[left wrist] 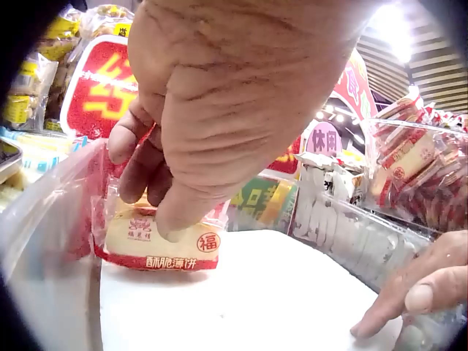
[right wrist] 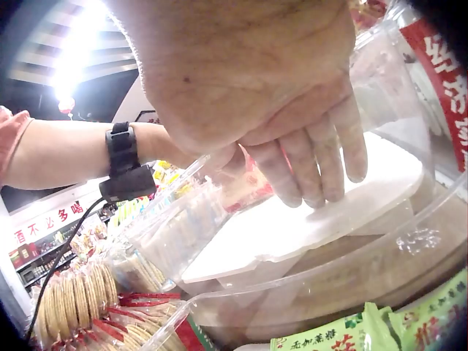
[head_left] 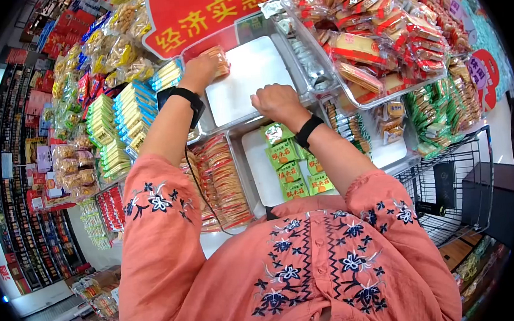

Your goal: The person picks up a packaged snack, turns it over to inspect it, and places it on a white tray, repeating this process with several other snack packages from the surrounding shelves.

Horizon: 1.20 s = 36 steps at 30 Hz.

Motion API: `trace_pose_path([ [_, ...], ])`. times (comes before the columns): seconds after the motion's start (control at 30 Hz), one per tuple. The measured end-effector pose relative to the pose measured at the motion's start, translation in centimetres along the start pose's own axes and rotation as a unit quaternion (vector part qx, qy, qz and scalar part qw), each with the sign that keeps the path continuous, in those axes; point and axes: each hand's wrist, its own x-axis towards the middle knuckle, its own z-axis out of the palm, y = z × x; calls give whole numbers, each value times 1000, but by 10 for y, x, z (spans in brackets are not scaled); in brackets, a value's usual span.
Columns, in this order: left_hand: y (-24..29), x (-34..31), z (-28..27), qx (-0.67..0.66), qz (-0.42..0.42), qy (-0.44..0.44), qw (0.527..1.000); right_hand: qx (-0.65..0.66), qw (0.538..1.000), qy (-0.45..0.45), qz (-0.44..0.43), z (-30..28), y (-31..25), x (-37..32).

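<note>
In the left rear part of a clear plastic bin point(head_left: 216, 126), my left hand point(head_left: 201, 72) pinches a red and cream packet of thin crackers point(left wrist: 162, 243). In the left wrist view the thumb lies on the packet's printed front and the fingers go behind it. Under the packet lies a white board point(head_left: 259, 71), the raised floor of the bin. Over the board's front right part is my right hand point(head_left: 280, 104). Its fingers point(right wrist: 319, 157) extend downward, side by side, with the fingertips right at the board and nothing held.
Green packets point(head_left: 287, 164) lie in the bin nearer my body, beside stacked round crackers point(head_left: 225, 177). A heaped bin of red packets point(head_left: 379, 38) stands at the right. Blue packets point(head_left: 136, 112) are on the left. A wire cart point(head_left: 450, 189) stands at the lower right.
</note>
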Motion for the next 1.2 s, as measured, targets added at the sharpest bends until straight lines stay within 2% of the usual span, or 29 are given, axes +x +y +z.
trace_pose_path([
  [0.1, -8, 8, 1, 44, -40, -47, 997, -6, 1000, 4, -5, 1, 0, 0],
  [0.3, 1, 7, 1, -24, -92, -37, 995, -3, 1000, -8, 0, 1, 0, 1],
  [0.4, 8, 5, -1, -30, -90, 13, 995, -5, 1000, -9, -1, -1, 0, 0],
  [0.5, 12, 3, -8, 18, -58, 26, 998, -4, 1000, -6, -3, -1, -1, 0],
  [0.77, 11, 10, -12, -9, -92, -21, 995, -2, 1000, 25, -15, 5, 3, 0],
  [0.9, 19, 12, -36, -20, -115, -65, 991, -1, 999, 37, -18, 5, 3, -1],
  [1.1, 2, 16, -36, -75, -74, -91, 990, 3, 999, 42, -22, 5, 2, -1],
  [1.2, -12, 21, -22, -119, -86, -102, 984, 3, 999, 35, -18, 5, 2, -1],
])
